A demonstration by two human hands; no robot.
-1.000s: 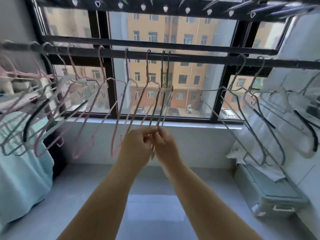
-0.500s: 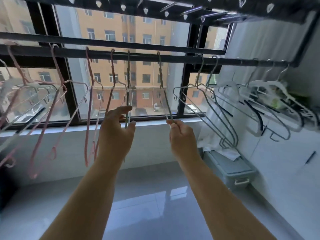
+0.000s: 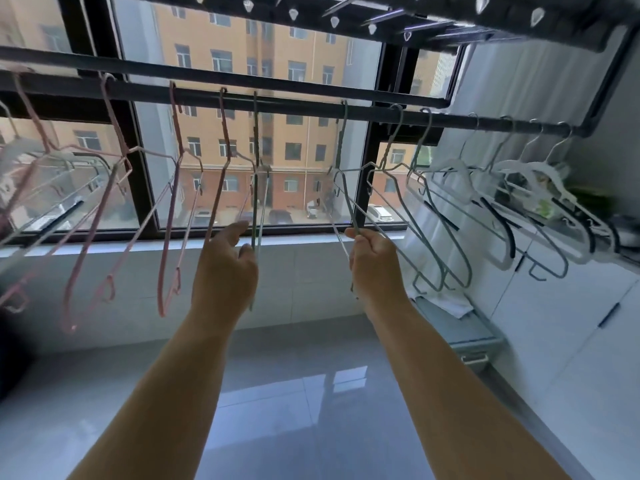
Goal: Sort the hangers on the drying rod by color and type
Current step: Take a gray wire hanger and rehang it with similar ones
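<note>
Head view: green hanger (image 3: 340, 140) gripped, pink hangers (image 3: 162, 271) left, likely box (image 3: 464, 332) right.

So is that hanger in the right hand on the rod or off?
On. The green hanger hooks over the rod above the right hand.

- Daylight only, all coming through the window (image 3: 298, 140). Bright outside, room dimmer.
- Below the window: pale glare patch on the glossy floor (image 3: 294, 393).
- Shadows soft, no hard edges.
- Left of the window: pink hangers (image 3: 86, 220) blurred and smeared.
- Drying rod (image 3: 311, 107) across the window bows from wide-angle distortion.
- Right of the window: wall lines lean, detail goes soft.
</note>
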